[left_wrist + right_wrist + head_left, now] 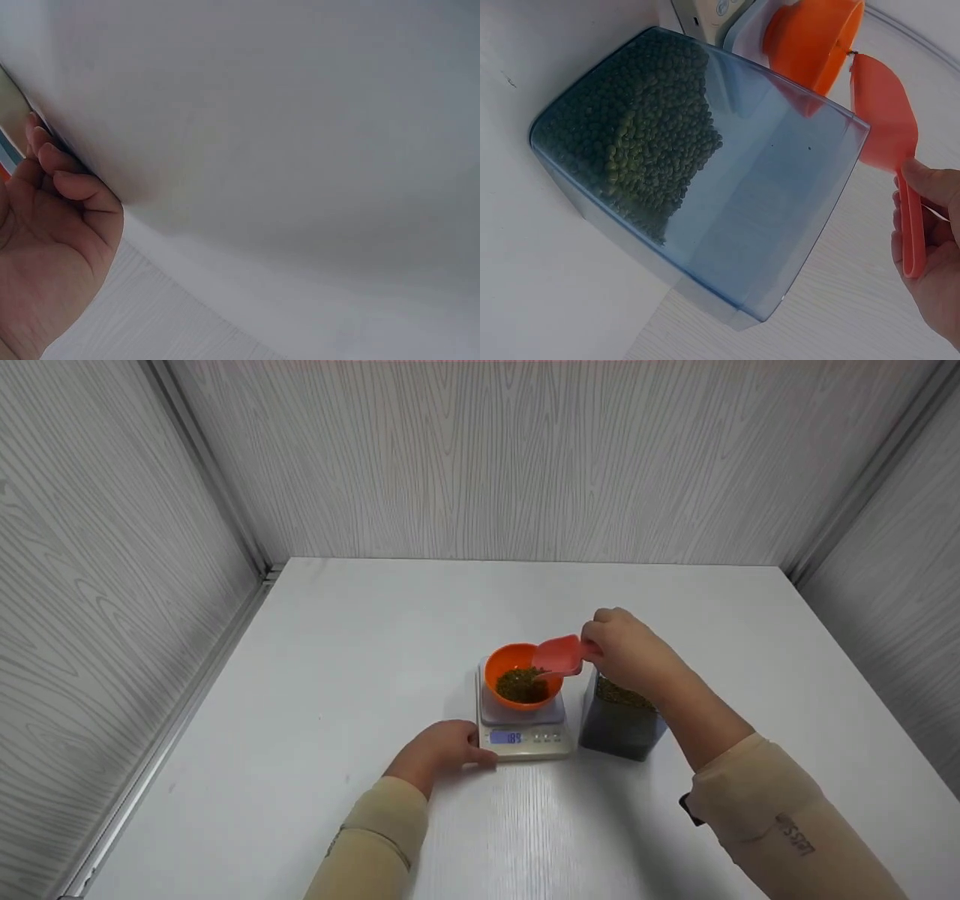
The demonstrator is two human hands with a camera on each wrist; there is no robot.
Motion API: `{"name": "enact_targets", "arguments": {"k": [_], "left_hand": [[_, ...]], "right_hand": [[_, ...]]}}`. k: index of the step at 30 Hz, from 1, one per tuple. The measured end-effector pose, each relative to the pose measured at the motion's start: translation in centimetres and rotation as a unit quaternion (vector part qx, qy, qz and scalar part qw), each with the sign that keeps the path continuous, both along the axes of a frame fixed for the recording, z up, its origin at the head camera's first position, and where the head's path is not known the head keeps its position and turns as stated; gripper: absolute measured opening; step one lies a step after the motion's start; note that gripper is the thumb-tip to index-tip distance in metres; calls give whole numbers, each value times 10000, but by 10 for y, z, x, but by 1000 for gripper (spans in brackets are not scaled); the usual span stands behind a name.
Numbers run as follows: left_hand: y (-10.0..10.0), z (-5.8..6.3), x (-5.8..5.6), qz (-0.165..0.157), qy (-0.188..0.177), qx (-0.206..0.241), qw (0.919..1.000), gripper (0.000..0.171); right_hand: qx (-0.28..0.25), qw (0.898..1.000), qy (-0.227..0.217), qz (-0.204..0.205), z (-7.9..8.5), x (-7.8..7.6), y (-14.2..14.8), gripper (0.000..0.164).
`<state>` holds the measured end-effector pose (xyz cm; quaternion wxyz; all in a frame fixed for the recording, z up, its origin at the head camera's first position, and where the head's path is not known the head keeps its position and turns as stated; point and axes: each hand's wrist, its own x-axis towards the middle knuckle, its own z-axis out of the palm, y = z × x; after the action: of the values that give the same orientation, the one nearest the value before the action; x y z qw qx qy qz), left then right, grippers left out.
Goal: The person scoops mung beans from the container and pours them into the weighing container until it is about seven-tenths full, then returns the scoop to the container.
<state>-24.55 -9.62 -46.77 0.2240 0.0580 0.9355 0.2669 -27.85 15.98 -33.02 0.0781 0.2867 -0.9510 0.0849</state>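
Note:
In the head view a small white kitchen scale (556,748) bears an orange bowl (506,656) with green beans (519,687) in it. Its display seems to read 189, though the digits are small. My left hand (442,746) grips the scale at its front left corner, thumb along the front edge and fingers at the side. Pinched by its handle in my right hand (628,651), a red scoop (559,655) tilts down over the bowl's right rim. A few beans show at the scoop's lip in the right wrist view.
Just right of the scale stands a clear bluish container (757,187), partly filled with green beans (641,142), below my right hand. The white table (360,622) is bounded by grey wood-grain panels (480,457) at the back and both sides.

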Motion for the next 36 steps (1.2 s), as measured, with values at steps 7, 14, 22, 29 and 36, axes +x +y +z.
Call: {"name": "enact_targets", "arguments": {"k": [7, 14, 22, 29, 36], "left_hand": [[0, 0, 0, 31, 6, -16, 10000, 33], [0, -1, 0, 71, -6, -45, 10000, 34], [-1, -1, 1, 98, 9, -44, 9999, 36], [-2, -2, 1, 72, 96, 5, 9999, 36], [-3, -2, 0, 72, 70, 31, 9999, 37]], "right_hand": [[38, 10000, 44, 5, 2, 1, -2, 9], [-15, 10000, 59, 21, 1, 1, 0, 9], [-448, 9989, -143, -59, 5, -1, 12, 10], [-946, 9937, -486, -349, 9, -3, 28, 12], [-1327, 9859, -736, -701, 16, -1, 47, 14]]}}
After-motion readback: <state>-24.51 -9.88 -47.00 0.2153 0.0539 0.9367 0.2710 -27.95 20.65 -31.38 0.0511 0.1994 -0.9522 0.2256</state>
